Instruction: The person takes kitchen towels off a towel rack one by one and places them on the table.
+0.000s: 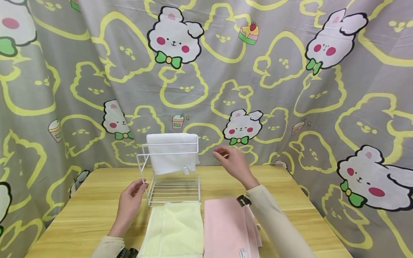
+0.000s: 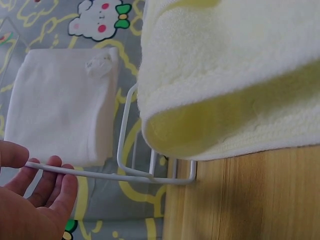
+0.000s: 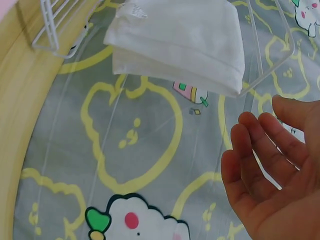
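Observation:
A white wire rack (image 1: 174,203) stands on the table, with a folded white towel (image 1: 172,156) draped over its top bar. My left hand (image 1: 131,199) is at the rack's left front upright; in the left wrist view, the thumb and curled fingers hold the white wire. To the right of the rack my right hand (image 1: 235,163) is raised, apart from the towel, its fingers loosely bent around nothing. The right wrist view shows this hand (image 3: 272,165) below and right of the white towel (image 3: 180,47).
A folded pale yellow towel (image 1: 177,229) lies in front of the rack. Beside it a folded pink towel (image 1: 224,225) lies partly under the right forearm. Behind the wooden table (image 1: 87,204) hangs a grey patterned curtain (image 1: 206,82).

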